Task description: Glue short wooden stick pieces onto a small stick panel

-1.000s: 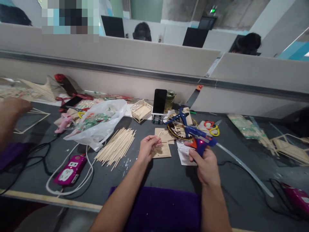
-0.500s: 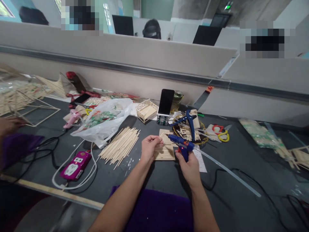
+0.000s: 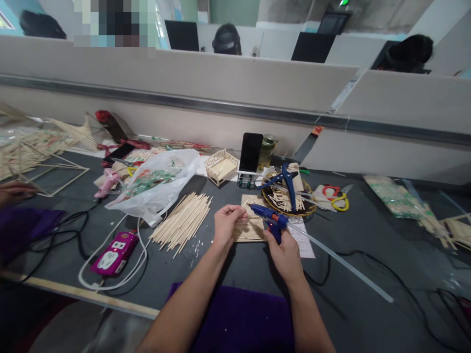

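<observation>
My right hand [image 3: 286, 255] is wrapped round the grip of a blue hot glue gun [image 3: 268, 215], its nozzle pointing left. A long translucent glue stick [image 3: 346, 262] sticks out of the gun's back end. Close to the nozzle, my left hand [image 3: 226, 226] pinches a small wooden stick [image 3: 246, 202] between thumb and fingertips; most of the stick is hidden. Beneath both hands lies a flat panel of wooden sticks [image 3: 250, 236] laid side by side. I cannot tell whether the nozzle touches the small stick.
Left of my hands lies a pile of wooden sticks [image 3: 184, 219], with a magenta power strip [image 3: 116, 253] and cables nearby. Behind stand a small stick tray [image 3: 222, 168], a phone [image 3: 250, 152] and a basket [image 3: 311, 211] with a blue clamp [image 3: 288, 189]. A co-worker's hand [image 3: 14, 190] is at far left.
The glue gun and my right hand have shifted slightly left, bringing the nozzle nearer my left fingertips. My left hand keeps its pinch. The camera view has moved a little.
</observation>
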A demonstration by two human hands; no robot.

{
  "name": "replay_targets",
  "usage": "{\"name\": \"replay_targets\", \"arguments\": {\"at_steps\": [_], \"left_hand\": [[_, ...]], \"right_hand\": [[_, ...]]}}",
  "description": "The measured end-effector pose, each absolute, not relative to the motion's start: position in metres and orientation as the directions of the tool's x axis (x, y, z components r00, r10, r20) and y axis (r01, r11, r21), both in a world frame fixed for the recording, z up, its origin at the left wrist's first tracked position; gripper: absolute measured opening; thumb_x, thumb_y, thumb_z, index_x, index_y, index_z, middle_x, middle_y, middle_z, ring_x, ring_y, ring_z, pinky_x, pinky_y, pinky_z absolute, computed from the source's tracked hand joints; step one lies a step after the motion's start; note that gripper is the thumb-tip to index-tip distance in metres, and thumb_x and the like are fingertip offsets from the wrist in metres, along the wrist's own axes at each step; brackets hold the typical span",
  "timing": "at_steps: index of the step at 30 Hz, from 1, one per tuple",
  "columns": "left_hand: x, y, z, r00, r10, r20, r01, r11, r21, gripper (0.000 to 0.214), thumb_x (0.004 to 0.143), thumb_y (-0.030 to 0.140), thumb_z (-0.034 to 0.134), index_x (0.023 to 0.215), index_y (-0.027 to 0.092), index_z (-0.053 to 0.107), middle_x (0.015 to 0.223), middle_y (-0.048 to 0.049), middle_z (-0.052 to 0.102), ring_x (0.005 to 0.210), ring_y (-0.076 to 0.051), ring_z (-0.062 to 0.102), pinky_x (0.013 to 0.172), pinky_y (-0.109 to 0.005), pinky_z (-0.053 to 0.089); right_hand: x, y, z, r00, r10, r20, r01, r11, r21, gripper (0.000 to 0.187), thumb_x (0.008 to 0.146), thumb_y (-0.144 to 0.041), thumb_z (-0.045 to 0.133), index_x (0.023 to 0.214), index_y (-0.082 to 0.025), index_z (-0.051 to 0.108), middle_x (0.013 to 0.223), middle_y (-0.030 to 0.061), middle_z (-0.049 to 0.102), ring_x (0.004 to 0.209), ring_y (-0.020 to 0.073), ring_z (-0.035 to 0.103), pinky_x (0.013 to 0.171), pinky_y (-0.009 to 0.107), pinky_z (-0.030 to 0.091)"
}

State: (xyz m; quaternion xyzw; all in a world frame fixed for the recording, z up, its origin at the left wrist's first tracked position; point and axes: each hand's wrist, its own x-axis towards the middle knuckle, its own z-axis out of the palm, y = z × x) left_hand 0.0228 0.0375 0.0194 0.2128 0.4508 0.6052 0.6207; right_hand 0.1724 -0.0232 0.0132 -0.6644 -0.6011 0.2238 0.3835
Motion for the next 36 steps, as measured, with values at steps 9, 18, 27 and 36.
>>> {"name": "replay_targets", "arguments": {"at_steps": [9,18,27,36], "left_hand": [[0.0229,0.0359,0.0212,-0.130,0.947,-0.294,-0.549,0.178,0.817,0.022,0.052,0.022,0.080,0.063,0.010,0.065,0.055,-0.0040,0.067,0.051,-0.011,0.062,0.056,-0.021,0.052],[0.0232,0.0357,0.0211,-0.135,0.950,-0.281,-0.525,0.171,0.834,0.025,0.051,0.024,0.081,0.064,0.010,0.065,0.055,-0.0042,0.066,0.050,-0.011,0.061,0.055,-0.021,0.051],[0.0228,0.0371,0.0190,-0.146,0.952,-0.269,-0.512,0.160,0.844,0.024,0.051,0.025,0.081,0.063,0.011,0.065,0.056,-0.0036,0.066,0.051,-0.011,0.061,0.056,-0.023,0.052],[0.0220,0.0376,0.0175,-0.095,0.953,-0.287,-0.555,0.188,0.811,0.025,0.052,0.024,0.082,0.065,0.010,0.066,0.057,-0.0037,0.067,0.052,-0.011,0.062,0.057,-0.022,0.053]], "right_hand": [[0.1717,-0.0243,0.0152,0.181,0.963,0.200,0.696,0.018,-0.718,0.042,0.085,-0.048,0.045,0.108,-0.018,0.063,0.094,0.0122,0.071,0.089,0.0267,0.065,0.075,0.035,0.048],[0.1718,-0.0252,0.0191,0.164,0.968,0.191,0.733,0.010,-0.680,0.040,0.087,-0.044,0.042,0.107,-0.015,0.061,0.094,0.0134,0.071,0.090,0.0274,0.065,0.075,0.034,0.047],[0.1730,-0.0251,0.0174,0.157,0.966,0.205,0.719,0.030,-0.694,0.038,0.086,-0.043,0.045,0.108,-0.016,0.061,0.094,0.0124,0.070,0.089,0.0264,0.066,0.074,0.034,0.048],[0.1763,-0.0234,0.0153,0.227,0.948,0.224,0.706,-0.002,-0.709,0.038,0.083,-0.046,0.048,0.102,-0.016,0.063,0.089,0.0124,0.071,0.086,0.0278,0.065,0.070,0.035,0.048]]}}
